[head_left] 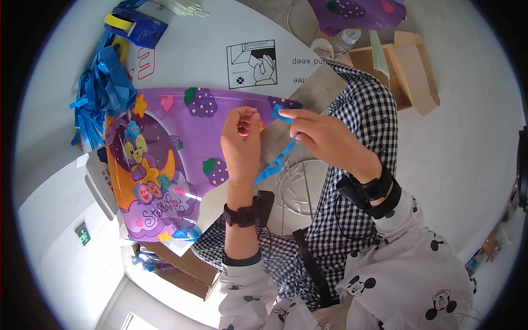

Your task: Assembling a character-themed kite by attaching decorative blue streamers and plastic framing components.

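A glossy purple sheet printed with a cartoon figure, stars and berries lies flat on the white table in front of me. Over its right part is my left hand, fingers curled and thumb pressed to the fingertips; whatever they may pinch is too small to make out. To its right, my right hand is closed on a blue ribbon at the sheet's corner. More of the ribbon trails from under that hand, down toward my left wrist.
A heap of blue ribbons lies at the left, below a blue tape dispenser with yellow tape. Pale thin sticks are at the far edge. An open cardboard box and another purple sheet are at the far right.
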Tool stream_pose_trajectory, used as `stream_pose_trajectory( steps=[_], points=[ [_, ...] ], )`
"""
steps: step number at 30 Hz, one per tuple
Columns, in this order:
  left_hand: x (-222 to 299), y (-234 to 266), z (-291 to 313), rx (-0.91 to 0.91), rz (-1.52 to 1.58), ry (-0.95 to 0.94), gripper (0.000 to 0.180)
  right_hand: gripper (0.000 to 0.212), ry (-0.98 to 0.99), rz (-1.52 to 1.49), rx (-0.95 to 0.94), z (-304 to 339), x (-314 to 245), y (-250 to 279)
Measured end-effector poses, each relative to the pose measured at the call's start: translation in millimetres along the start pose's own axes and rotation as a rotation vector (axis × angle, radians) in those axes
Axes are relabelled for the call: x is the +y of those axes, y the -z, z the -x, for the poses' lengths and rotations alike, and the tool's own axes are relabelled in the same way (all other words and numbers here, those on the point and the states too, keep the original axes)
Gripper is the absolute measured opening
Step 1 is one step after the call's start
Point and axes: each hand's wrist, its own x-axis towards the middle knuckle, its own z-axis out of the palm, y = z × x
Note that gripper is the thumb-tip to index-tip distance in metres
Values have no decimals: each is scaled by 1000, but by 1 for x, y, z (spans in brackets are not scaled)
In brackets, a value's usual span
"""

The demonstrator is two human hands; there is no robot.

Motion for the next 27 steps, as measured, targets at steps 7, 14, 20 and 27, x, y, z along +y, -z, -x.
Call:
stream_pose_trajectory(
  steps=[7,14,20,27],
  points=[
    [5,4,-1,21,17,-30,11,4,24,17,13,-1,0,-1],
    [11,8,-3,100,-75,-174,10,5,13,40,3,-1,0,-2],
    [16,9,-5,138,-148,-289,9,6,19,56,10,-2,0,-2],
    [26,10,-2,4,-66,-156,11,6,3,60,6,0,-1,-3]
  ],
)
